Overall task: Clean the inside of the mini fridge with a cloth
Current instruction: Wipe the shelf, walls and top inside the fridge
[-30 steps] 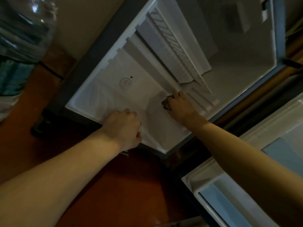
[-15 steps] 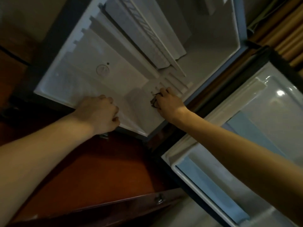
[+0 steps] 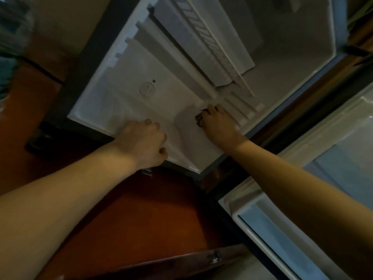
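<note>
Dark cloth (image 3: 200, 119) bunched in right hand (image 3: 219, 126).

Home: mini fridge (image 3: 282, 67), wooden cabinet (image 3: 141, 219)

no readable text, round dial (image 3: 147, 89) markings too blurred

One mini fridge (image 3: 161, 81), one open door (image 3: 302, 199), two hands: left hand (image 3: 144, 141), right hand (image 3: 219, 124); one cloth (image 3: 200, 120).
</note>
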